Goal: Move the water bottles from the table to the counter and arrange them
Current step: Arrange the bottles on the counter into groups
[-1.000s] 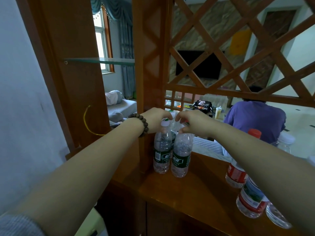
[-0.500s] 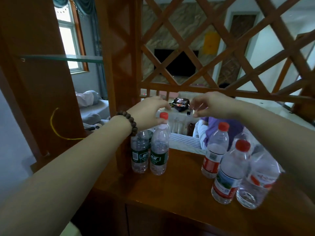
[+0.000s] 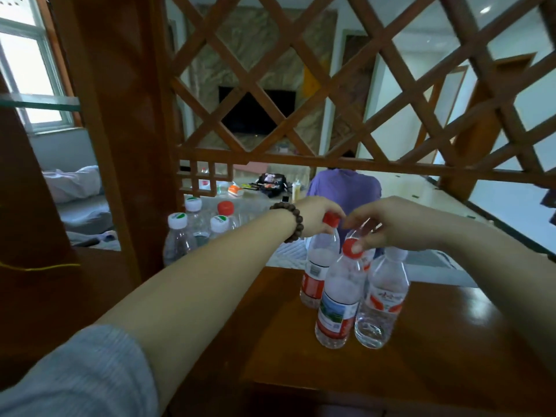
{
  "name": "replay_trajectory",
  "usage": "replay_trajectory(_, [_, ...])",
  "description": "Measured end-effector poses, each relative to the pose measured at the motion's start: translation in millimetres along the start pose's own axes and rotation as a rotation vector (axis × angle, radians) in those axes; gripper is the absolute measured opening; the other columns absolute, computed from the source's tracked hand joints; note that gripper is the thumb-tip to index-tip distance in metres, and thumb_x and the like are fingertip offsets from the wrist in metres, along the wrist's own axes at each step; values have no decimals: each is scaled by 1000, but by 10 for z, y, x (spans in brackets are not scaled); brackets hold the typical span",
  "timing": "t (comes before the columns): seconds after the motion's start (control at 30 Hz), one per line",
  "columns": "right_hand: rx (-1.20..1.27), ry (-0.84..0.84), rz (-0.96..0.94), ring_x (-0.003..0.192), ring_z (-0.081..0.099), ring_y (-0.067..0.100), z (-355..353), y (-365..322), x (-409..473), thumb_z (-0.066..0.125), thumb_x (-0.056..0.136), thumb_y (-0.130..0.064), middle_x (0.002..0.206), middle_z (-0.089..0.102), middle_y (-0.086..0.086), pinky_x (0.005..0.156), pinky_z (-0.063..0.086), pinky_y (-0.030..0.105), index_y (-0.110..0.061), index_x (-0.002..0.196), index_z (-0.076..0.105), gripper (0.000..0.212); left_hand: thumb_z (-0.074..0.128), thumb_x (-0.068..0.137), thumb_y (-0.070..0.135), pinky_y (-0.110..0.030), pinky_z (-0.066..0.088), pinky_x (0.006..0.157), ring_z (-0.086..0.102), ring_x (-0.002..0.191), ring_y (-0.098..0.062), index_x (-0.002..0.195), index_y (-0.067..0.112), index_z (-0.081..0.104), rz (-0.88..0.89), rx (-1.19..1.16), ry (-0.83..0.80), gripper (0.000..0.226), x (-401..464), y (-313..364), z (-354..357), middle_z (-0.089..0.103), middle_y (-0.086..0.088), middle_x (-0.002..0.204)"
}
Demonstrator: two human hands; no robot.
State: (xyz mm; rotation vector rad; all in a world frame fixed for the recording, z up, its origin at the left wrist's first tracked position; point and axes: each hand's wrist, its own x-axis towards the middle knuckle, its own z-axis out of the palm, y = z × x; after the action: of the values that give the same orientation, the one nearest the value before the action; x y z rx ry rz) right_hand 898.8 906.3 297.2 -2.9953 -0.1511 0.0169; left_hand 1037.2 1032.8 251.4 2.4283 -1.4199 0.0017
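Observation:
Three clear water bottles stand close together on the wooden counter (image 3: 451, 335). The far one (image 3: 319, 266) has a red cap and red label, and my left hand (image 3: 319, 216) grips its cap. The near one (image 3: 338, 299) has a red cap too, pinched by the fingers of my right hand (image 3: 382, 222). A third bottle (image 3: 382, 302) with a pale cap stands to the right, below my right hand. At the left end of the counter stands a cluster of several bottles (image 3: 198, 230), white-green caps and one red, partly hidden by my left forearm.
A wooden lattice screen (image 3: 301, 85) rises along the back of the counter, with a thick wooden post (image 3: 120, 145) at the left. Beyond it a person in a purple shirt (image 3: 346, 188) sits facing away near a cluttered table (image 3: 255, 191).
Both hands left the left-hand bottle cluster and moved right to the red-capped bottles, closing on their caps. The view has swung to the right.

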Motion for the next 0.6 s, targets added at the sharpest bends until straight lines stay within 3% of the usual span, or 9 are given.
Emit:
replay_trajectory(0.1, [-3, -51, -21, 94, 62, 4, 99, 10, -19, 74, 76, -38, 108, 65, -12, 84, 51, 22, -31, 117, 60, 44, 69, 84, 17, -30, 45, 90, 58, 105, -20, 116, 13, 65, -14, 49, 28, 32, 33, -21, -59, 64, -4, 114])
replay_trajectory(0.3, [-87, -38, -37, 88, 56, 5, 213, -13, 42, 69, 83, -32, 103, 61, -12, 72, 43, 11, -28, 118, 61, 35, 70, 83, 21, -21, 39, 78, 56, 98, -14, 113, 15, 66, -95, 77, 101, 31, -193, -255, -442, 62, -1, 112])
replay_trajectory(0.47, [-79, 57, -59, 67, 47, -6, 160, -78, 260, 66, 86, -31, 78, 51, -21, 57, 31, 9, -25, 114, 63, 29, 71, 82, 20, -23, 43, 80, 53, 95, -11, 111, 17, 66, -210, 92, 85, 30, -478, -571, -574, 62, -1, 114])
replay_trajectory(0.6, [-66, 86, -89, 75, 52, 1, 124, -164, 571, 66, 87, -30, 98, 65, -6, 65, 38, 14, -22, 119, 63, 34, 73, 81, 18, -20, 41, 76, 54, 91, -8, 110, 16, 66, -241, 122, 64, 30, -573, -721, -524, 64, -2, 112])
